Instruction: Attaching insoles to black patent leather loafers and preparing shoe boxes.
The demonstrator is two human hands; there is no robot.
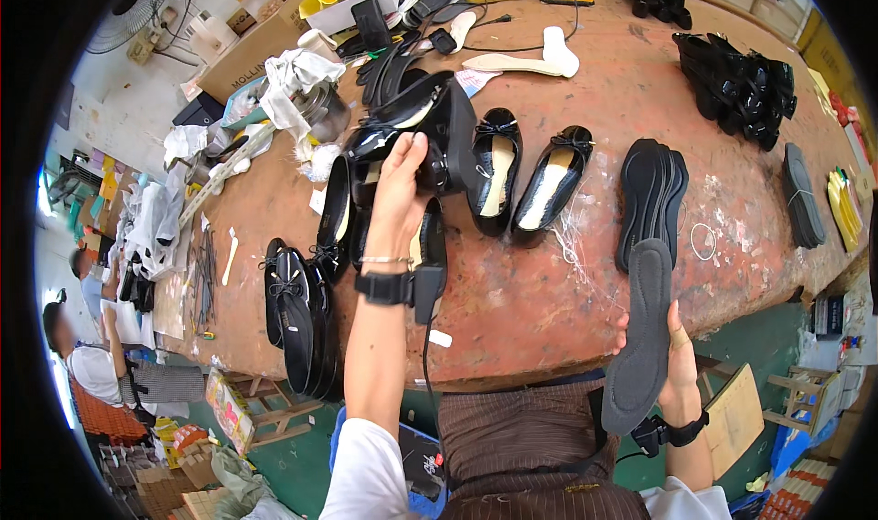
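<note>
Right hand (679, 360) pinching a grey insole (637, 337) at the near edge of the surface (512, 310); left hand (399, 177) gripping a black shoe (450, 140). Farther out: two bowed shoes (552, 189), an insole stack (649, 195).

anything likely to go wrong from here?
1. Left hand is at the piled black shoes; pulling one could topple others.
2. The front shoe cluster sits at the near edge of the table, beside the left forearm; a bump might knock some off.
3. Right hand holds a grey insole that overlaps the insole stack in view; brushing it could shift the stack.
</note>
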